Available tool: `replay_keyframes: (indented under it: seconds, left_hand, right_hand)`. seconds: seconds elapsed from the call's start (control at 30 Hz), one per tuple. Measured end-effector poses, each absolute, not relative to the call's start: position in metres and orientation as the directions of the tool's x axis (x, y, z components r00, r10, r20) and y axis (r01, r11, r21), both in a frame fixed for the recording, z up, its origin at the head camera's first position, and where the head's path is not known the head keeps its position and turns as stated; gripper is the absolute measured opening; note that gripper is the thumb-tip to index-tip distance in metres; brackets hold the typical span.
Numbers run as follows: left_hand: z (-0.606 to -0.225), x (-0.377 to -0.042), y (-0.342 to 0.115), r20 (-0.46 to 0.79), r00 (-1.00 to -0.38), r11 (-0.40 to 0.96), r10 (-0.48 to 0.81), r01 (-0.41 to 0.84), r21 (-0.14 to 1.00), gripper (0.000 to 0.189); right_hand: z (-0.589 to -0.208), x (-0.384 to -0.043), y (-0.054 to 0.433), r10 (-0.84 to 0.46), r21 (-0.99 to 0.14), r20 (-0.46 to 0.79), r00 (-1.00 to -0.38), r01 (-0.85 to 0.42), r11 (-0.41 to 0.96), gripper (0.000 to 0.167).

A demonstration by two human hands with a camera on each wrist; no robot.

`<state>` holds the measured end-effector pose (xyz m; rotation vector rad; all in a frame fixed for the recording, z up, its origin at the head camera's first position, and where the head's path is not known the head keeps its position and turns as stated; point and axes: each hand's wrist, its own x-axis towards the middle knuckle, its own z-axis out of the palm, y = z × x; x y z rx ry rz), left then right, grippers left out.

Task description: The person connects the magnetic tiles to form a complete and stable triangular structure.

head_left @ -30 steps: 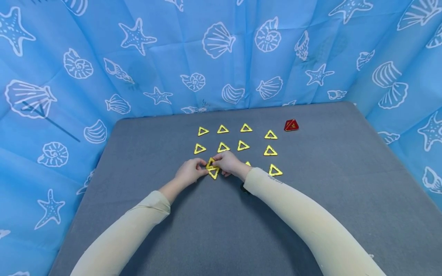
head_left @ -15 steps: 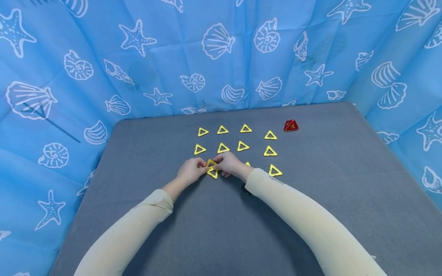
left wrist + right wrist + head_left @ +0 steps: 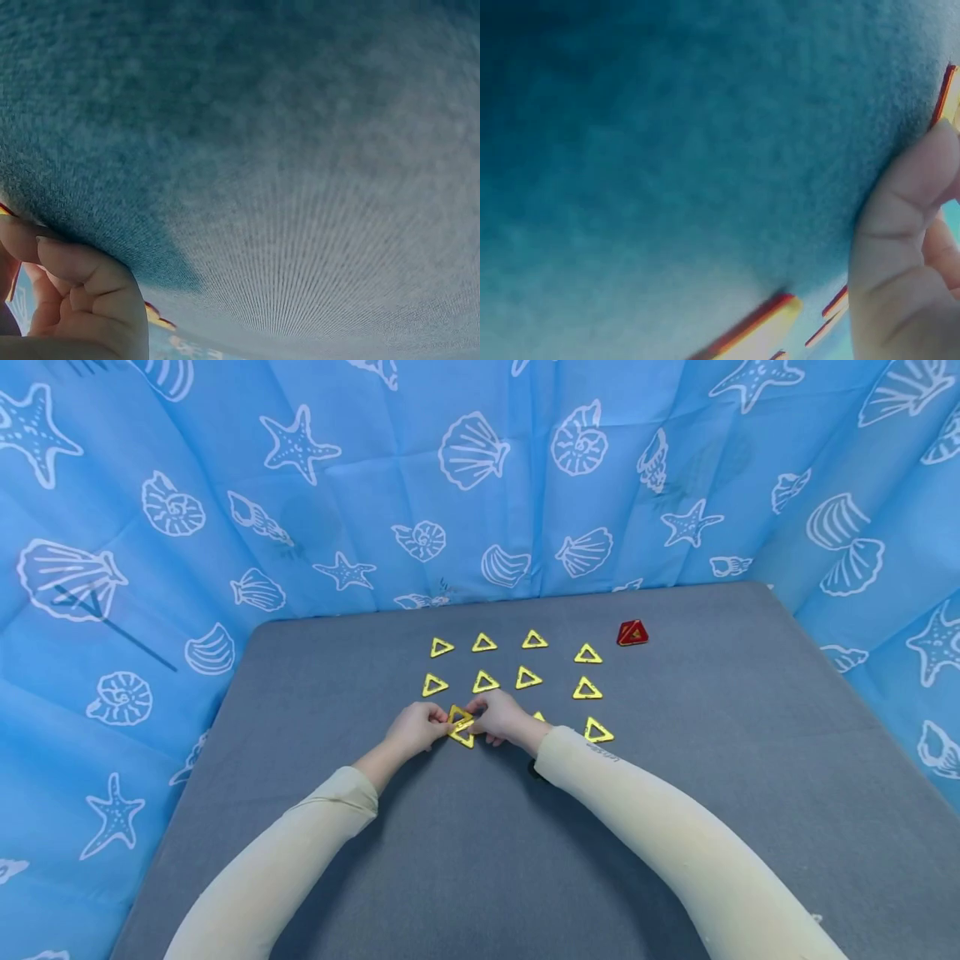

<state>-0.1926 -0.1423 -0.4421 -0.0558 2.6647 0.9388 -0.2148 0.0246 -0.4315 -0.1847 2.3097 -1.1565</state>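
Observation:
Two small yellow triangle frames meet between the hands in the head view, the far triangle frame [image 3: 452,714] partly overlapped by the near triangle frame [image 3: 462,742]. From the left, the left hand [image 3: 415,727] pinches them at the edge with thumb and fingers. Opposite it, the right hand [image 3: 501,717] pinches their right side, its fingers covering part of them. In the left wrist view the curled left fingers [image 3: 82,281] hide most of the pieces. A red-edged yellow piece [image 3: 946,97] shows at the right thumb in the right wrist view.
Several more yellow triangle frames [image 3: 588,692] lie in loose rows on the grey table [image 3: 465,860], one partly behind the right wrist. Red triangular pieces [image 3: 632,632] lie at the back right. A blue shell-print curtain [image 3: 420,460] stands behind the table.
The near triangle frame has turned and shifted slightly against the far one, its lower tip moving up a little. Both hands stay almost in place, still pinching the pieces.

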Motion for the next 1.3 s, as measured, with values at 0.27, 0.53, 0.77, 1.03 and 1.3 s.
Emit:
replay_keyframes:
  seconds: [0.27, 0.53, 0.77, 1.03, 1.3]
  left_hand:
    - [-0.442, -0.192, -0.144, -0.305, -0.949, 0.759, 0.08, -0.14, 0.636, 0.016]
    - [-0.443, -0.191, -0.146, -0.306, -0.949, 0.758, 0.078, -0.143, 0.636, 0.017]
    - [-0.444, -0.191, -0.146, -0.319, -0.944, 0.752, 0.086, -0.149, 0.642, 0.019]
    - [-0.443, -0.192, -0.144, -0.34, -0.938, 0.751, 0.071, -0.174, 0.637, 0.019]
    - [-0.444, -0.192, -0.144, -0.344, -0.937, 0.755, 0.07, -0.175, 0.631, 0.019]
  right_hand:
    - [-0.428, -0.214, 0.042, -0.34, -0.806, -0.457, -0.822, 0.222, 0.548, 0.028]
    - [-0.421, -0.212, 0.065, -0.384, -0.835, -0.442, -0.811, 0.214, 0.507, 0.031]
    - [-0.417, -0.212, 0.081, -0.362, -0.834, -0.435, -0.825, 0.217, 0.507, 0.034]
    - [-0.419, -0.215, 0.1, -0.351, -0.833, -0.441, -0.826, 0.23, 0.504, 0.032]
    - [-0.42, -0.217, 0.113, -0.364, -0.826, -0.414, -0.834, 0.176, 0.536, 0.034]
